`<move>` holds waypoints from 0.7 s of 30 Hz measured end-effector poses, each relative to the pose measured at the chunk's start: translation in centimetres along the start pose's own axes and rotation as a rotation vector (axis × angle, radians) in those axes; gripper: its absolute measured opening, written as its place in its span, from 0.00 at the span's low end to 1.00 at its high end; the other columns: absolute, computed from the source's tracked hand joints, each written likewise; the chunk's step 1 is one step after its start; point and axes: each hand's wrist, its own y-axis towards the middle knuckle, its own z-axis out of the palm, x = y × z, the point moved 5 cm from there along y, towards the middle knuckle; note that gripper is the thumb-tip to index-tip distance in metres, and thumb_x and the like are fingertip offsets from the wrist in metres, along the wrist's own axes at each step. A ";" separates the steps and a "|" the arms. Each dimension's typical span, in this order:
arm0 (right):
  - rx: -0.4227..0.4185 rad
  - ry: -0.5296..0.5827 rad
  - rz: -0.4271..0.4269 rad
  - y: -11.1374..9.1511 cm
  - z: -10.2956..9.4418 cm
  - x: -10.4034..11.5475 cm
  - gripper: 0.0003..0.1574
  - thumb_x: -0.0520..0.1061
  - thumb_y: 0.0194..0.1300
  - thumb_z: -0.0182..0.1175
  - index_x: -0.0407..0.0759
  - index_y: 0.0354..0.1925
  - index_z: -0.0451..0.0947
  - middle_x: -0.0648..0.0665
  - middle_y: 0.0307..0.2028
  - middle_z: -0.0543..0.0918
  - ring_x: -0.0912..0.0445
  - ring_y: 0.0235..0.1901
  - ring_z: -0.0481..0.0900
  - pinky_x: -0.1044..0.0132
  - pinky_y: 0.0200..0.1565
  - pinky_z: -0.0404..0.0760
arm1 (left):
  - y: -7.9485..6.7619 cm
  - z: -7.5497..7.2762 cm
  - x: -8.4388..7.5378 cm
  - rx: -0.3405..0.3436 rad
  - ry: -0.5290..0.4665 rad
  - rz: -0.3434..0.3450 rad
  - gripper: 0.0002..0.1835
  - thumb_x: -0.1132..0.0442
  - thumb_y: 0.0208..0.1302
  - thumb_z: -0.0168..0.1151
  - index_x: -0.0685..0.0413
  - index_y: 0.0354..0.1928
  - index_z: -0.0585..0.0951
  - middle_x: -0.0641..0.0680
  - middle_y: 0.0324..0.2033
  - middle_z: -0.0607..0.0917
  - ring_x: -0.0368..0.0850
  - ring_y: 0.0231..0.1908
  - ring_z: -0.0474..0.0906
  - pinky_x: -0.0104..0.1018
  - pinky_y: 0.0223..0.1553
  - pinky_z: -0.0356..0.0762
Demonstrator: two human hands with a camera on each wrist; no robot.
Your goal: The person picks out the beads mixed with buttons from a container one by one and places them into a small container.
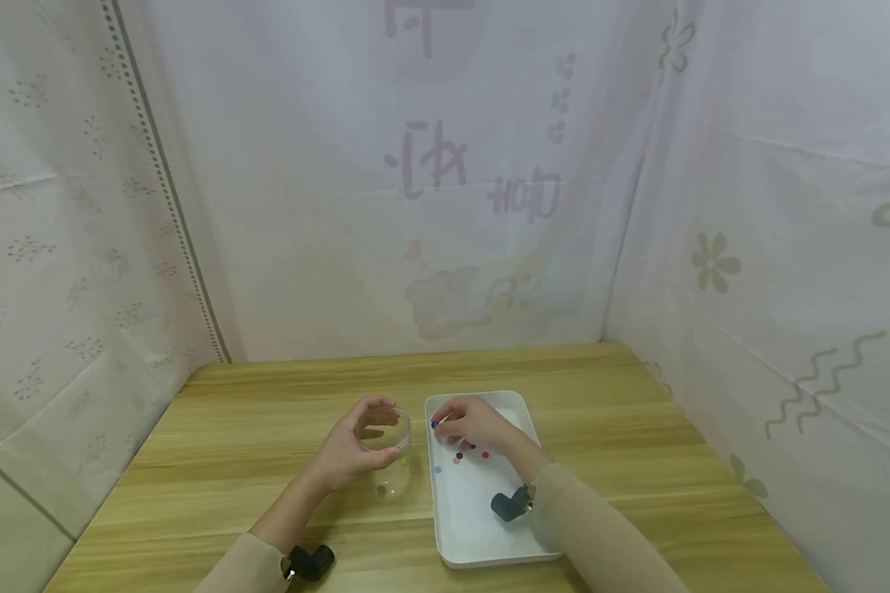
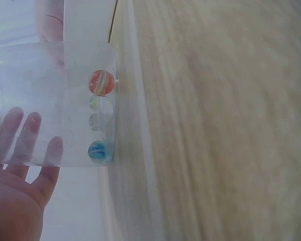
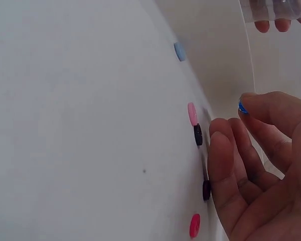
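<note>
My left hand [image 1: 339, 451] grips a clear jar [image 1: 391, 476] near its rim, fingers and thumb around the sides. Inside, at the bottom, lie an orange-striped marble [image 2: 101, 83], a blue marble [image 2: 98, 151] and smaller-looking clear ones between them. Over the far left part of the white tray [image 1: 456, 539], my right hand [image 1: 475, 424] pinches a small glossy blue piece [image 3: 243, 106] between thumb and forefinger, which hide most of it. Below that hand are a pink button [image 3: 192, 114], black buttons [image 3: 198, 134] and a red button [image 3: 194, 226].
A light blue button [image 3: 179, 51] lies near the tray's left wall. The tray stands right of the jar on a wooden table [image 1: 267, 412]. Patterned white curtains [image 1: 326, 206] hang behind the table and along both sides.
</note>
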 end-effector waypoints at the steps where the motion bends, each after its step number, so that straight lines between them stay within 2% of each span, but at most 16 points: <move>1: -0.001 -0.003 0.000 0.0 0.0 0.0 0.12 0.45 0.73 0.70 0.46 0.52 0.89 0.47 0.39 0.90 0.55 0.35 0.85 0.63 0.35 0.85 | 0.0 0.0 0.1 0.001 0.002 0.002 0.38 0.61 0.66 0.79 0.61 0.73 0.70 0.64 0.66 0.83 0.68 0.67 0.79 0.72 0.67 0.76; 10: 0.009 0.006 -0.008 -0.2 -0.4 0.6 0.14 0.46 0.74 0.70 0.45 0.55 0.88 0.42 0.40 0.90 0.53 0.34 0.87 0.63 0.34 0.86 | -0.1 0.0 0.0 -0.002 -0.009 -0.003 0.38 0.62 0.66 0.78 0.60 0.73 0.70 0.65 0.66 0.83 0.70 0.67 0.79 0.72 0.67 0.76; 21: -0.016 0.053 -0.010 -0.3 -1.5 1.6 0.16 0.47 0.75 0.69 0.42 0.57 0.86 0.40 0.46 0.92 0.52 0.39 0.91 0.57 0.45 0.92 | 0.1 -0.1 -0.2 -0.006 0.002 -0.008 0.38 0.62 0.66 0.78 0.58 0.73 0.71 0.63 0.65 0.84 0.66 0.67 0.80 0.68 0.67 0.77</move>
